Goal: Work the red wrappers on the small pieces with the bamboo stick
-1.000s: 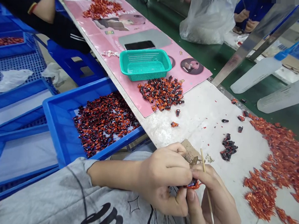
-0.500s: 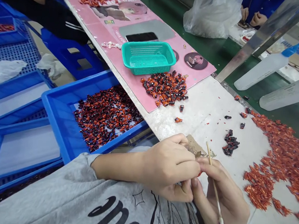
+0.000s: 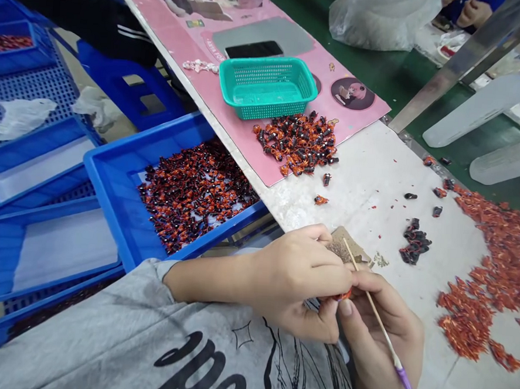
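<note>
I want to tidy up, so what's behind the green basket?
Just behind the green basket, a dark-screened phone lies on the pink mat. The basket seems to hide the phone's near edge; whatever is directly beneath the basket is covered.

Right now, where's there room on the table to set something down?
Mostly bare: the white tabletop between the mixed pile and black cluster, and a narrower strip between that cluster and the red heap. Crowded where that heap spreads.

Phone (image 3: 253,49) on pink mat (image 3: 365,122), plastic bag (image 3: 380,20) beyond.
</note>
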Available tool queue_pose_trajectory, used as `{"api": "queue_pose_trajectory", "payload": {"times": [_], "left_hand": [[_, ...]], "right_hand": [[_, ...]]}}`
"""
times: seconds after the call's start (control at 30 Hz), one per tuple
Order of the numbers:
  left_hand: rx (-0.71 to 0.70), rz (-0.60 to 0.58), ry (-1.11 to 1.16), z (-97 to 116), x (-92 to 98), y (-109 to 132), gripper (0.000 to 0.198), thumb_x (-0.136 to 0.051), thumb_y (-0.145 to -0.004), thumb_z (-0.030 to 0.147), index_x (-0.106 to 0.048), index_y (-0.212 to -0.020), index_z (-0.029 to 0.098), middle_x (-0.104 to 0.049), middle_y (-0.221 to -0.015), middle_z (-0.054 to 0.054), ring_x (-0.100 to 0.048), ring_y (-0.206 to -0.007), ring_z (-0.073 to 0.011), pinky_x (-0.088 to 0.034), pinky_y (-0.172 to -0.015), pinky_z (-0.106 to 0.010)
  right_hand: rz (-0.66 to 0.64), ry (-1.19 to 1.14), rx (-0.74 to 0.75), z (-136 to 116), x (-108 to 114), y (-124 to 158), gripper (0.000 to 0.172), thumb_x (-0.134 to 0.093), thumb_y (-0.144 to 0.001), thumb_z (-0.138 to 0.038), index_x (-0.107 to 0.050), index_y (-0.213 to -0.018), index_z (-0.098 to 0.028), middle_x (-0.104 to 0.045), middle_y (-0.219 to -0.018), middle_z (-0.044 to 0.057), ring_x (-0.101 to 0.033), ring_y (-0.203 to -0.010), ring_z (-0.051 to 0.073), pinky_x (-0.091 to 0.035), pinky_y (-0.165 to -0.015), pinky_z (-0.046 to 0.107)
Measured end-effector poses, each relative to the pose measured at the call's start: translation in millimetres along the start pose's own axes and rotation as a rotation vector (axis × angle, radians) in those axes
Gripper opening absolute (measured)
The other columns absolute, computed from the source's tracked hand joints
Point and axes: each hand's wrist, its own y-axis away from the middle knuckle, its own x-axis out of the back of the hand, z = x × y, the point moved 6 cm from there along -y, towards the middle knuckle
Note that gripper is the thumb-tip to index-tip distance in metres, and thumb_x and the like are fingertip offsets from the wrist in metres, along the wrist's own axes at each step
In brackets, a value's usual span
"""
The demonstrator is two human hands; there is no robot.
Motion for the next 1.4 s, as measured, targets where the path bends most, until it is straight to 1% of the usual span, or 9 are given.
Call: {"api": "queue_pose_trajectory", "payload": {"times": [0.1,0.3,0.47,0.77,0.93,1.03,1.17,1.27,1.4], "left_hand": [[0.01,-0.022,0.017,0.5,1.7,0.3,0.015,-0.046,-0.071,0.009,-0.041,-0.072,0.023,-0.05,-0.054,0.007,-0.038,-0.048,-0.0108,-0.035,-0.058,-0.031],[-0.006,-0.063,0.008,1.2,8.3,0.5,0.016,-0.047,-0.073,0.009,-0.04,-0.069,0.022,-0.05,-0.055,0.007,-0.038,-0.05,-0.0108,-0.036,-0.059,-0.032],[0.004,-0.051,0.021,-0.7,11.4,-0.4,0.015,-0.046,-0.075,0.007,-0.042,-0.072,0.022,-0.054,-0.056,0.006,-0.039,-0.05,-0.0109,-0.035,-0.059,-0.032],[0.037,-0.02,0.051,-2.4,10.1,-8.2,0.018,-0.048,-0.074,0.005,-0.043,-0.076,0.022,-0.054,-0.056,0.007,-0.045,-0.05,-0.0105,-0.037,-0.062,-0.03],[0.031,-0.024,0.021,-6.8,5.8,-10.2,0.017,-0.048,-0.073,0.008,-0.04,-0.069,0.023,-0.05,-0.053,0.008,-0.039,-0.048,-0.0097,-0.034,-0.059,-0.03],[0.108,-0.016,0.053,-15.0,3.4,-10.4,0.014,-0.046,-0.071,0.01,-0.039,-0.067,0.022,-0.045,-0.051,0.009,-0.035,-0.047,-0.0089,-0.033,-0.059,-0.03],[0.381,-0.007,0.258,-32.1,-1.6,-5.8,0.021,-0.05,-0.076,0.018,-0.035,-0.062,0.021,-0.034,-0.053,0.008,-0.031,-0.049,-0.0072,-0.033,-0.053,-0.024],[0.527,-0.059,0.461,-38.2,-10.8,-0.3,0.025,-0.056,-0.078,0.025,-0.038,-0.062,0.02,-0.034,-0.055,0.008,-0.029,-0.047,-0.0052,-0.027,-0.044,-0.019],[0.465,-0.018,0.455,-38.1,-9.1,0.0,0.012,-0.061,-0.078,0.024,-0.052,-0.073,0.018,-0.043,-0.059,0.007,-0.035,-0.049,-0.0057,-0.031,-0.044,-0.018]], "right_hand": [[0.005,0.043,0.028,0.9,-0.6,-1.3,0.008,-0.073,-0.087,-0.023,-0.07,-0.094,-0.024,-0.072,-0.095,0.005,-0.072,-0.093,0.019,-0.059,-0.077,0.025],[-0.015,0.124,0.26,-7.2,-9.8,-4.7,0.013,-0.068,-0.089,-0.015,-0.067,-0.098,-0.025,-0.071,-0.093,0.004,-0.071,-0.086,0.016,-0.06,-0.073,0.023],[0.002,0.163,0.258,-14.1,-13.7,-8.3,0.016,-0.066,-0.088,-0.013,-0.066,-0.098,-0.026,-0.07,-0.091,0.002,-0.07,-0.084,0.015,-0.06,-0.071,0.023],[0.022,0.112,0.213,-13.5,-8.4,-11.7,0.009,-0.068,-0.09,-0.021,-0.067,-0.097,-0.027,-0.07,-0.089,0.001,-0.069,-0.083,0.015,-0.058,-0.069,0.023],[0.037,0.154,0.223,-8.7,-4.8,-15.7,0.005,-0.068,-0.091,-0.022,-0.067,-0.094,-0.025,-0.071,-0.087,0.002,-0.071,-0.082,0.015,-0.057,-0.066,0.021],[0.042,0.168,0.234,-1.2,-2.0,-16.1,0.016,-0.068,-0.09,-0.017,-0.069,-0.104,-0.026,-0.071,-0.091,0.001,-0.07,-0.08,0.014,-0.058,-0.067,0.021],[0.084,0.164,0.321,2.0,5.2,-13.6,0.055,-0.074,-0.084,-0.013,-0.059,-0.135,-0.029,-0.066,-0.117,0.006,-0.067,-0.104,0.019,-0.06,-0.087,0.032],[0.065,0.206,0.388,-0.1,7.3,-12.4,0.044,-0.075,-0.082,-0.007,-0.068,-0.12,-0.028,-0.068,-0.109,0.006,-0.067,-0.102,0.02,-0.06,-0.086,0.033],[0.123,0.157,0.351,2.4,14.6,-12.5,0.028,-0.074,-0.084,-0.011,-0.072,-0.107,-0.026,-0.072,-0.101,0.003,-0.07,-0.093,0.016,-0.06,-0.077,0.024]]}}
